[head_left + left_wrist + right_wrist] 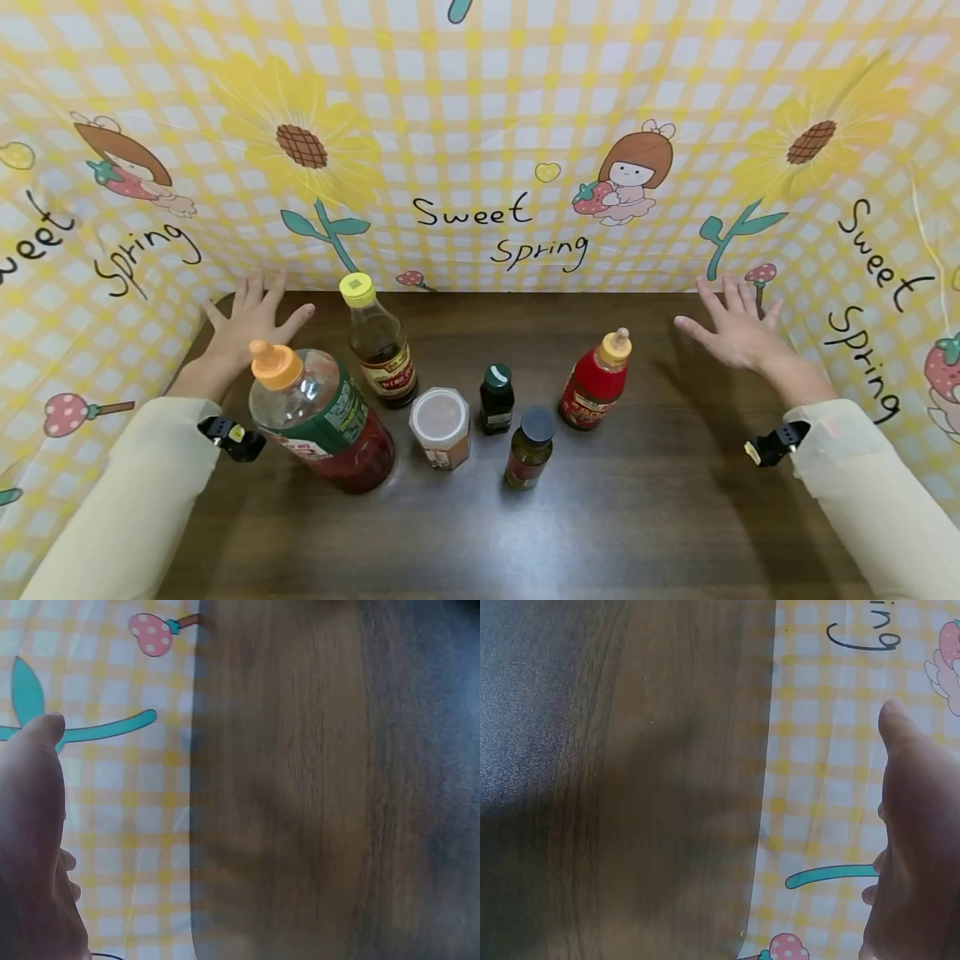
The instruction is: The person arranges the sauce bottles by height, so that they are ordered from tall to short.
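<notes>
My left hand (251,325) is spread with straight fingers near the table's back left corner, holding nothing. Nearest to it stands a big clear bottle (322,417) of red sauce with an orange nozzle cap. My right hand (735,333), also spread and holding nothing, is near the back right corner. The red squeeze bottle (596,383) with a yellow cap is the closest thing to it. Between the hands stand a yellow-capped bottle (386,358) of dark sauce, a white-lidded jar (441,429), a small dark green-capped bottle (497,400) and a dark-lidded jar (530,450).
The dark wooden table (637,517) meets a yellow checked cloth (480,108) at the back and sides. Each forearm carries a small black wrist device (232,439) on its inner side. All the bottles and jars stand upright, left of centre to centre right.
</notes>
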